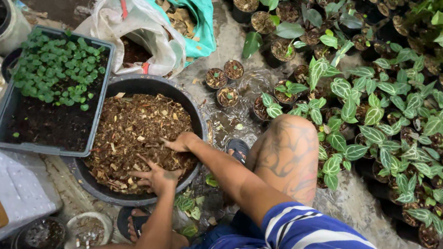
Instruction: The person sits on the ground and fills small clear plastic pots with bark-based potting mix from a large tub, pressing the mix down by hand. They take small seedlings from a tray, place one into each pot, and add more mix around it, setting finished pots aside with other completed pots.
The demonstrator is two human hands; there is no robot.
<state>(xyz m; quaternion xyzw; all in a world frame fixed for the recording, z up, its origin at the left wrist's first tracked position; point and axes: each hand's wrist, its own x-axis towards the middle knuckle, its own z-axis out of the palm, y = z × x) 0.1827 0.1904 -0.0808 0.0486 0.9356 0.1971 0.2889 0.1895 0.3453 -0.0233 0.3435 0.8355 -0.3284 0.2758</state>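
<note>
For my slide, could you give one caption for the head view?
Both hands, left hand and right hand, rest in bark mix in a round black tub beside a seedling tray.

- A round tub (200, 123) is set in the middle of the view, and a potting mix of bark and chips (136, 133) is held in it.
- The left hand (156, 177) is laid on the mix at the tub's near edge; the right hand (182, 142) is pressed into the mix at its right side.
- A rectangular seedling tray (1, 112) is placed to the left of the tub, its corner overlapping the tub's rim.
- An open sack (134, 28) is found behind the tub.
- Three small filled pots (224, 80) are stood just behind and right of the tub.
- Rows of potted plants (380, 116) are ranged to the right, beyond the knee (288, 151).
</note>
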